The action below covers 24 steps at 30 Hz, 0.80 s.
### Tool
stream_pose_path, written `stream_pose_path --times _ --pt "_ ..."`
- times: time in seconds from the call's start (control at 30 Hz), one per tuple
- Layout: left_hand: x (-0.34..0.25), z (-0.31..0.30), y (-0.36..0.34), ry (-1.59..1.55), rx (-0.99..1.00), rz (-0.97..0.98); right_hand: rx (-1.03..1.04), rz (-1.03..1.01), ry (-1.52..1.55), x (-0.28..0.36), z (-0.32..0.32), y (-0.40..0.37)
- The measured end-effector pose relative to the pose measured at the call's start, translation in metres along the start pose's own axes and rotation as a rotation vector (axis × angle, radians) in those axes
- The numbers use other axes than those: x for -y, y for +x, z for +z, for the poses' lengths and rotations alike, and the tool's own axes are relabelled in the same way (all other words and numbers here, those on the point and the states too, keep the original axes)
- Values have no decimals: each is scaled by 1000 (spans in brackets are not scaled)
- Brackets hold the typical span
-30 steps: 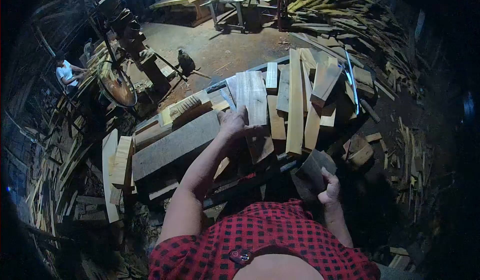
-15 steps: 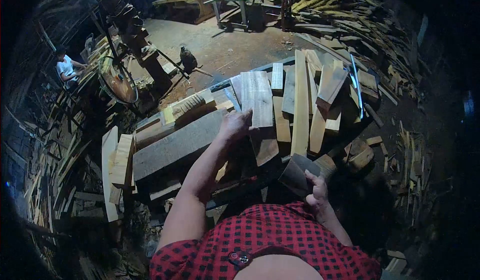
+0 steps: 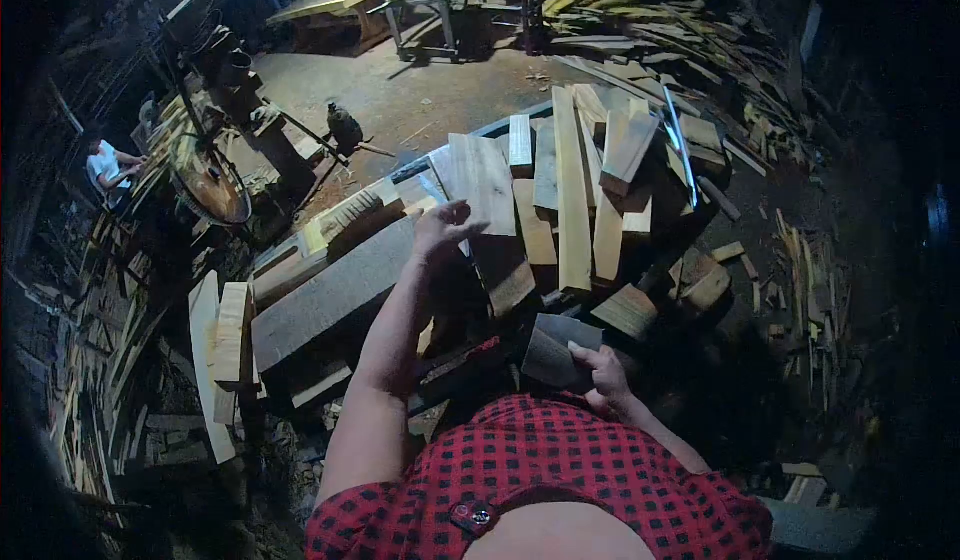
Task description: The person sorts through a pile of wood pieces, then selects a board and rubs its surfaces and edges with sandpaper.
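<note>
My left hand (image 3: 445, 230) is open, fingers apart, at the lower left edge of a pale, wide board (image 3: 482, 182). That board lies tilted on a darker block (image 3: 503, 275). Close to my body, my right hand (image 3: 603, 372) grips a thin, dark grey rectangular piece (image 3: 558, 348) by its right side, thumb on top; its material is hard to make out. A long grey beam (image 3: 335, 295) runs to the left under my left forearm. Right of the pale board lie a long yellowish plank (image 3: 572, 200) and a short tan block (image 3: 536, 225).
Wood blocks cover the bench, with a bright metal strip (image 3: 680, 145) at its right. Beyond stand a machine with a round wooden disc (image 3: 212, 180) and a worktable (image 3: 430, 0). A person (image 3: 108, 172) sits at far left. Scrap wood (image 3: 660, 20) is heaped at back right.
My left hand has opened from a pointing shape at the pale board, which now lies at a different angle and shows a smoother face. The grey piece in my right hand has turned.
</note>
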State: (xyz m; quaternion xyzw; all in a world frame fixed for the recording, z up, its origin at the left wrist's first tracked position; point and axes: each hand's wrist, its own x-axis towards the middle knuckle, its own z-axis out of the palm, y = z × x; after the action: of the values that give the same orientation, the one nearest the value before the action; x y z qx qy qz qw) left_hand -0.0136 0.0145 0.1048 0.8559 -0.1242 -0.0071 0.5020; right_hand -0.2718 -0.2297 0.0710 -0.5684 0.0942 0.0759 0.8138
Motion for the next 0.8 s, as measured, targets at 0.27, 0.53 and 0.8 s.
stream_pose_path --times 0.27,0.53,0.8 --pt "10 -2 34 277 -152 -170 -101 125 -115 17 18 -4" --pt "20 -17 54 -207 9 -243 -109 169 266 18 16 -13" --pt "5 -111 -19 -749 90 -28 -2 -491 -239 33 -2 -9"
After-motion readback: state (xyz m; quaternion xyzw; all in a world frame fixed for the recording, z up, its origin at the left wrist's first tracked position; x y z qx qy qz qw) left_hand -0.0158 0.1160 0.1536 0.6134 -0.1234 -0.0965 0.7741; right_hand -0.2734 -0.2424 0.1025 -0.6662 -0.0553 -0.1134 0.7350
